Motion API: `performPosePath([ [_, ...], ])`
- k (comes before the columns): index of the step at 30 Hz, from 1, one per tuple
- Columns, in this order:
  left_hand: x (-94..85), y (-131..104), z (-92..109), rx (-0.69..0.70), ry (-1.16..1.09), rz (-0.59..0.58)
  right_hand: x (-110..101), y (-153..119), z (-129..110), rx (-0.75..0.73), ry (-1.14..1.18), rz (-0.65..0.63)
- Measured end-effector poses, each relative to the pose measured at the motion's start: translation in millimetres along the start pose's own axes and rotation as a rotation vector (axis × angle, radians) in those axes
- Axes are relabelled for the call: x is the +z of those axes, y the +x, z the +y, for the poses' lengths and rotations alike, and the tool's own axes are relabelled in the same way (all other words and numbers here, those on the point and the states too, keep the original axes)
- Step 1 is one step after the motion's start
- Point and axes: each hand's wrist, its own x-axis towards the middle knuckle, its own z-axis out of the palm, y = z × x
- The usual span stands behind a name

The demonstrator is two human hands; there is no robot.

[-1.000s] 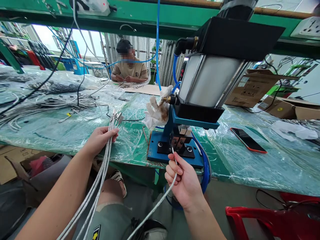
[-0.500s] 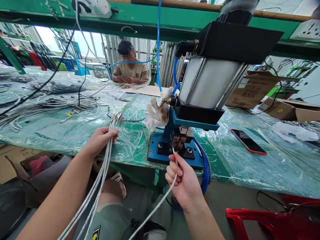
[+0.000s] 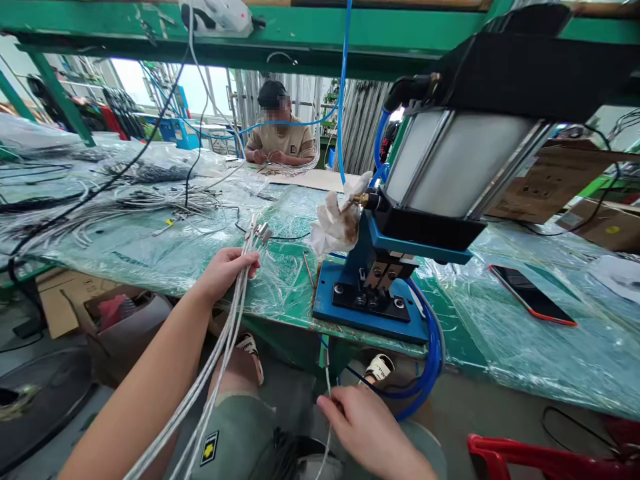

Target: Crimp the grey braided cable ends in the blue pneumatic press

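Note:
My left hand (image 3: 225, 272) is closed round a bundle of silvery-white cables (image 3: 229, 333), whose metal-tipped ends stick up past the thumb above the bench's front edge. Below that edge, my right hand (image 3: 367, 421) pinches a single cable (image 3: 328, 381) with a grey metal sleeve at its upper end. Some of its fingers are hidden behind the hand. Beyond the right hand stands a pneumatic press (image 3: 387, 230) on a blue base, its small jaws (image 3: 383, 273) apart from both hands.
A phone (image 3: 533, 293) lies on the film-covered bench (image 3: 465, 293) at right. Crumpled tissue (image 3: 333, 223) hangs by the press fitting. Loose cables (image 3: 125, 210) spread at left. Blue hoses (image 3: 433, 360) loop below the bench edge. Across the bench sits a co-worker (image 3: 285, 137). A red chair (image 3: 530, 453) is lower right.
My right hand has drawn the single cable out of the press jaws and down below the bench edge. My left hand keeps its bundle. The camera view has turned slightly left.

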Motion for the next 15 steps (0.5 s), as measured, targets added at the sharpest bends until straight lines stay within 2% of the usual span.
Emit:
performPosePath([
  [2, 0.4, -1, 1, 0.001, 0.000, -0.009, 5, 5, -4, -0.108, -0.277, 0.067],
  [4, 0.4, -2, 1, 0.000, -0.001, -0.020, 9, 14, -19, -0.216, -0.285, 0.041],
  [7, -0.2, -3, 2, 0.001, 0.010, -0.045, 18, 41, -58, -0.367, 0.064, 0.029],
  [10, -1.1, -5, 3, 0.005, 0.002, -0.074, 26, 80, -100, -0.409, 0.455, 0.109],
  [13, -2.1, -6, 3, -0.002, -0.033, -0.092, 29, 118, -130, -0.446, 0.516, 0.314],
  [15, -2.6, -6, 4, -0.002, -0.046, -0.094, 28, 135, -140, -0.398, 0.542, 0.307],
])
